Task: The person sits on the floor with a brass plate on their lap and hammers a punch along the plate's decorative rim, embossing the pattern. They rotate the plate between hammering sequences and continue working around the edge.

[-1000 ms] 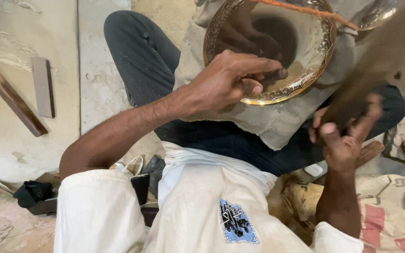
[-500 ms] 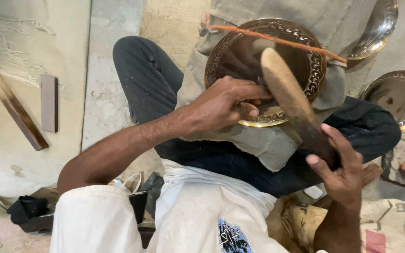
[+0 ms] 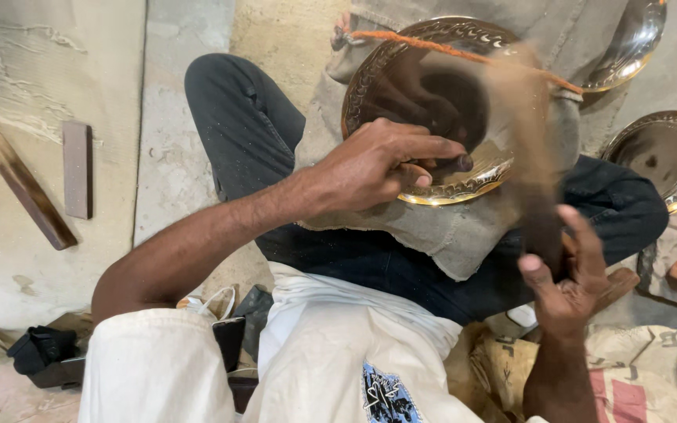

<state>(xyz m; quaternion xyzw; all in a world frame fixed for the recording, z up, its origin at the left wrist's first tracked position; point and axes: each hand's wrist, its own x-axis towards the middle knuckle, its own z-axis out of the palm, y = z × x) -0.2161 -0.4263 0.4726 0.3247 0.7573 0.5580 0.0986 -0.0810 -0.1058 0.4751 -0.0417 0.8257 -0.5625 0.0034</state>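
Observation:
A shiny brass plate [image 3: 432, 70] with an embossed rim rests tilted on grey cloth [image 3: 448, 235] over my lap. An orange cord [image 3: 464, 53] crosses its top. My left hand [image 3: 378, 164] sits on the plate's lower rim, pinching a small dark punch [image 3: 457, 163] against the metal. My right hand [image 3: 566, 270] grips the handle of a wooden mallet [image 3: 530, 125], which shows as a brown blur over the plate's right side.
Two more brass plates lie at the right, one at the top [image 3: 628, 47] and one lower [image 3: 664, 153]. Wooden sticks [image 3: 21, 180] and a flat block [image 3: 77, 168] lie on the floor at left. A dark bag [image 3: 41, 352] sits at bottom left, sacking [image 3: 652, 368] at bottom right.
The mallet in my right hand has swung from high right, across the plate, and is blurred over its right side now. My left hand stays on the rim with the punch.

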